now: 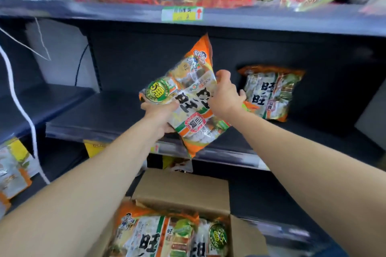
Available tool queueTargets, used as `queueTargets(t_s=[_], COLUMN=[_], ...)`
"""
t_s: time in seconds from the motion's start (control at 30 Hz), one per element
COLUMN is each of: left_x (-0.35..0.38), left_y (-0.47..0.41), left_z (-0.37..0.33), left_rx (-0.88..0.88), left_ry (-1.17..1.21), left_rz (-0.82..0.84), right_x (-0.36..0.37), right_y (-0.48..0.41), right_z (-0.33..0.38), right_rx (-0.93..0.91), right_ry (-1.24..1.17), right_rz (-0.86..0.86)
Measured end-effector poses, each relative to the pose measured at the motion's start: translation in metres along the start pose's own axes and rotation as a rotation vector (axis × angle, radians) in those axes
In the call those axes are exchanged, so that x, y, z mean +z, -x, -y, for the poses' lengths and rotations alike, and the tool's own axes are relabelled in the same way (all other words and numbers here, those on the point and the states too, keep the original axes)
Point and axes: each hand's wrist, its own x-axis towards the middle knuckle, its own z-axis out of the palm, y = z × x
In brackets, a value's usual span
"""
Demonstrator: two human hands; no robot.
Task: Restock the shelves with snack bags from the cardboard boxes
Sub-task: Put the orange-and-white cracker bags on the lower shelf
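Left hand point(160, 118) is clamped on the lower left edge of an orange-and-clear snack bag point(188, 98), fingers wrapped under it with the thumb on its face, while the right hand point(226, 96) pinches the same bag along its right edge, so both hands are closed on one bag and neither is free. That bag is held in the air over the front lip of the middle shelf point(100, 115), tilted, its long axis running from upper centre down toward the lower right, with its top seam pointing up toward the shelf above. Left of the bag the shelf board is bare and dark; just right of the right hand a second bag of the same kind point(271, 92) already stands against the back panel, leaning slightly. The placing likely turns on this: open shelf lies behind and left of the held bag, so the bag would need turning upright and pushing back beside its standing neighbour, the right hand being nearer to it. Below, the open cardboard box point(183, 190) holds more bags
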Motion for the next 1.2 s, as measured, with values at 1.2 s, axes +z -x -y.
queueTargets(t_s=[1.2], left_x=[0.225], left_y=[-0.092], left_z=[0.085], left_rx=[0.083], left_ry=[-0.615], left_rz=[0.393], right_x=[-0.012], right_y=[-0.08], right_z=[-0.265], right_rx=[0.497], right_ry=[-0.064], right_rz=[-0.045])
